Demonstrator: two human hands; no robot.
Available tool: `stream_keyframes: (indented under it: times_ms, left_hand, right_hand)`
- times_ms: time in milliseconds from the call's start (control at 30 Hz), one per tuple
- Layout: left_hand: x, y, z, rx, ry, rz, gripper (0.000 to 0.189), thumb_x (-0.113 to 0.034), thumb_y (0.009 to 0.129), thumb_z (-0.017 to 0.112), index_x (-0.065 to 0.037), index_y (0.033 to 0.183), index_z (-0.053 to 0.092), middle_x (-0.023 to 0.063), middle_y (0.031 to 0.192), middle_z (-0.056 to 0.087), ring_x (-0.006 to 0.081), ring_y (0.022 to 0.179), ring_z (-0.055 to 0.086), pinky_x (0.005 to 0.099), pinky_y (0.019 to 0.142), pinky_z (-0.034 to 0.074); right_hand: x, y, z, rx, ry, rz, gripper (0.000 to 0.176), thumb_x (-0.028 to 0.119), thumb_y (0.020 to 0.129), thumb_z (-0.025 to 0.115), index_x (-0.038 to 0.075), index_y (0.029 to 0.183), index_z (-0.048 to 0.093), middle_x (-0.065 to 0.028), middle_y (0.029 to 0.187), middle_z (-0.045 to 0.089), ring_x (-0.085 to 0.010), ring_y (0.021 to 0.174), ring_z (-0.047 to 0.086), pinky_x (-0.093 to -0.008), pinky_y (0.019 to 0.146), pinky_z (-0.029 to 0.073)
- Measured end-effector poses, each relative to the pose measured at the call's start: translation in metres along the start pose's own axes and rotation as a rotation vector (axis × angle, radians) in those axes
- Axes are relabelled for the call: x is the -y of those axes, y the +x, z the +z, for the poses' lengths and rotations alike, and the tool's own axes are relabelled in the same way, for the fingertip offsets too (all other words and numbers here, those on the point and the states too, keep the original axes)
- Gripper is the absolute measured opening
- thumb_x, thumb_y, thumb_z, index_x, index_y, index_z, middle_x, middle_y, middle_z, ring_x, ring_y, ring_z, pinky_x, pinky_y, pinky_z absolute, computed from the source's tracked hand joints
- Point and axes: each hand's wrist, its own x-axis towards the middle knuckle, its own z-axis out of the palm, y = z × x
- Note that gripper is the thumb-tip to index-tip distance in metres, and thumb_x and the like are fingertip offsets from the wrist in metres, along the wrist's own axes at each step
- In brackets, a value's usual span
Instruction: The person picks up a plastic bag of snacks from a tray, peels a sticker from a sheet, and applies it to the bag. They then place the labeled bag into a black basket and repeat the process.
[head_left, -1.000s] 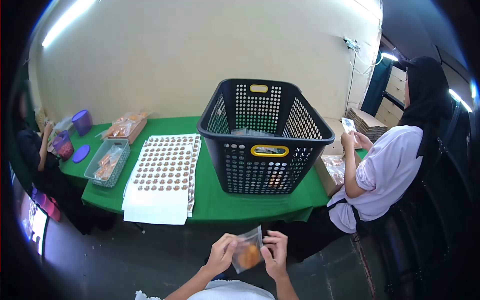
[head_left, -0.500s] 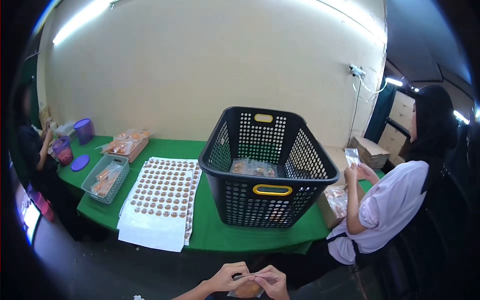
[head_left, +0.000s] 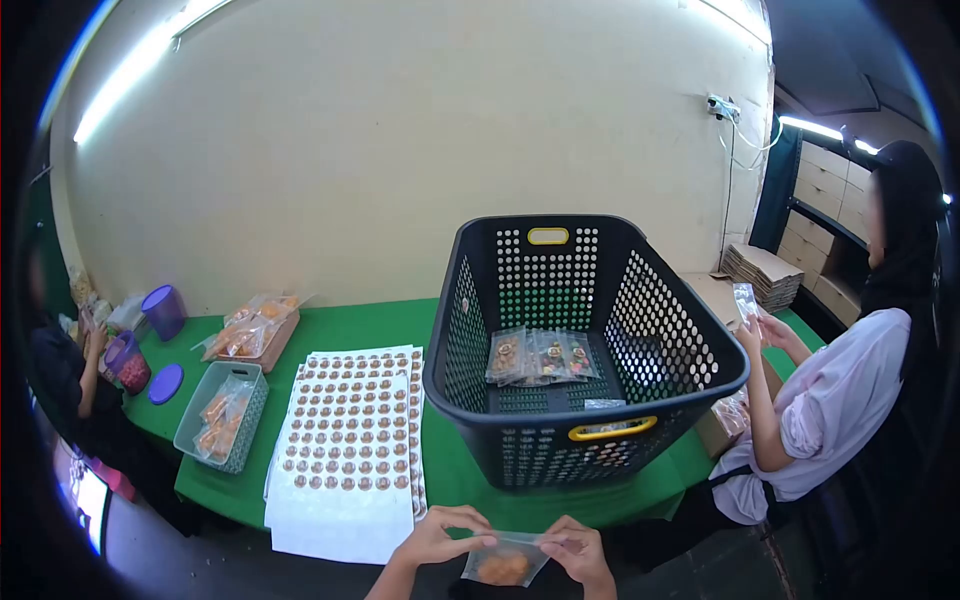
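Note:
A clear plastic pouch (head_left: 508, 560) with orange-brown food pieces in its lower part hangs between my hands at the bottom of the view. My left hand (head_left: 452, 535) pinches its upper left corner, and my right hand (head_left: 577, 550) pinches the upper right one. Just beyond them stands a large black perforated basket (head_left: 560, 440) with yellow-rimmed handles. Inside it lie several flat, labelled pouches (head_left: 545, 357). To the left of the basket, sheets of round stickers (head_left: 345, 430) lie stacked, with their blank near end close to my left hand.
A grey-green basket (head_left: 222, 420) and a tray of filled bags (head_left: 258, 330) stand on the green tablecloth (head_left: 385, 315) at left, near purple containers (head_left: 163, 312). One co-worker (head_left: 830, 420) at right holds a small clear packet (head_left: 746, 303); another person (head_left: 70, 370) stands far left.
My hands have risen slightly and spread apart, so the pouch now hangs open to view below them. The camera view has tilted down and turned a little left.

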Motion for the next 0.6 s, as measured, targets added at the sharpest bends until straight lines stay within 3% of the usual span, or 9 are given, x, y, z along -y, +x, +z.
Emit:
stream_keyframes:
  times_ms: [233, 267, 300, 333, 367, 433, 467, 567, 600]
  left_hand:
    - [0.024, 0.017, -0.04, -0.359, -0.012, -0.003, 0.009, -0.003, 0.07, 0.063, 0.0, 0.079, 0.064, 0.0112, 0.077, 0.062, 0.0151, 0.069, 0.059, 0.0246, 0.063, 0.046]
    - [0.027, 0.015, -0.046, -0.109, -0.083, -0.067, 0.037, -0.01, 0.07, 0.065, 0.001, 0.104, 0.054, 0.0181, 0.105, 0.054, 0.0197, 0.086, 0.057, 0.0288, 0.075, 0.045]
    - [0.023, 0.017, -0.041, -0.098, -0.087, -0.071, 0.037, -0.01, 0.07, 0.065, 0.001, 0.104, 0.054, 0.0181, 0.105, 0.054, 0.0197, 0.086, 0.057, 0.0288, 0.075, 0.045]
    - [0.014, 0.021, -0.029, 0.042, -0.059, 0.018, 0.053, -0.016, 0.071, 0.065, 0.001, 0.115, 0.041, 0.02, 0.118, 0.039, 0.0229, 0.098, 0.05, 0.032, 0.083, 0.04]
    - [0.01, 0.023, -0.016, 0.179, -0.035, 0.106, 0.071, -0.022, 0.071, 0.066, 0.002, 0.126, 0.028, 0.0218, 0.131, 0.024, 0.026, 0.109, 0.043, 0.0352, 0.09, 0.035]
    - [0.021, 0.017, 0.01, 0.257, 0.276, 0.175, 0.088, -0.032, 0.071, 0.065, 0.002, 0.13, 0.009, 0.0214, 0.136, -0.001, 0.0298, 0.121, 0.026, 0.0383, 0.097, 0.024]
    - [0.019, 0.009, 0.026, 0.069, 0.131, 0.148, 0.077, -0.029, 0.076, 0.06, 0.005, 0.128, 0.015, 0.0233, 0.134, 0.011, 0.0321, 0.121, 0.025, 0.0373, 0.098, 0.022]
    - [0.024, 0.006, 0.026, 0.02, 0.153, 0.129, 0.069, -0.025, 0.079, 0.056, 0.004, 0.128, 0.017, 0.0226, 0.132, 0.019, 0.0309, 0.121, 0.027, 0.0357, 0.097, 0.024]
    - [0.015, 0.007, 0.028, -0.129, 0.176, 0.164, 0.047, -0.019, 0.081, 0.052, 0.003, 0.119, 0.037, 0.0211, 0.114, 0.044, 0.0274, 0.105, 0.045, 0.033, 0.086, 0.037]
  right_hand:
    - [-0.01, 0.023, 0.011, -0.377, -0.14, -0.063, 0.012, 0.009, 0.071, 0.063, -0.002, 0.076, 0.061, -0.007, 0.082, 0.053, -0.0137, 0.08, 0.05, -0.0234, 0.072, 0.039]
    - [-0.006, 0.026, 0.023, -0.436, -0.091, -0.117, 0.012, 0.01, 0.074, 0.061, -0.001, 0.078, 0.06, -0.0081, 0.084, 0.053, -0.0154, 0.083, 0.05, -0.0255, 0.076, 0.038]
    - [-0.002, 0.027, 0.037, -0.494, -0.043, -0.167, 0.013, 0.012, 0.076, 0.059, 0.0, 0.079, 0.06, -0.0093, 0.086, 0.053, -0.0172, 0.086, 0.05, -0.0276, 0.079, 0.037]
    - [-0.01, 0.024, 0.047, -0.451, 0.057, -0.091, 0.029, 0.009, 0.079, 0.057, -0.003, 0.105, 0.052, -0.0076, 0.095, 0.053, -0.015, 0.088, 0.051, -0.0241, 0.072, 0.042]
    - [-0.01, 0.019, 0.054, -0.377, 0.023, 0.024, 0.033, 0.014, 0.082, 0.053, -0.003, 0.11, 0.047, -0.0087, 0.108, 0.05, -0.0167, 0.093, 0.05, -0.0255, 0.079, 0.039]
    - [-0.027, 0.01, 0.068, -0.203, -0.053, -0.041, 0.037, 0.023, 0.085, 0.047, -0.004, 0.11, 0.046, -0.0105, 0.124, 0.039, -0.0181, 0.099, 0.047, -0.0275, 0.083, 0.037]
    - [-0.029, 0.003, 0.068, -0.21, -0.06, -0.036, 0.037, 0.023, 0.085, 0.047, -0.004, 0.11, 0.046, -0.0105, 0.124, 0.039, -0.0181, 0.099, 0.047, -0.0275, 0.083, 0.037]
    - [-0.019, -0.004, 0.065, -0.078, 0.077, -0.004, 0.042, 0.03, 0.087, 0.042, -0.004, 0.111, 0.046, -0.0109, 0.132, 0.028, -0.0188, 0.105, 0.043, -0.03, 0.085, 0.036]
    - [-0.008, 0.001, 0.065, -0.103, -0.026, -0.057, 0.029, 0.023, 0.083, 0.048, -0.002, 0.097, 0.052, -0.0115, 0.11, 0.04, -0.0201, 0.099, 0.046, -0.0308, 0.085, 0.035]
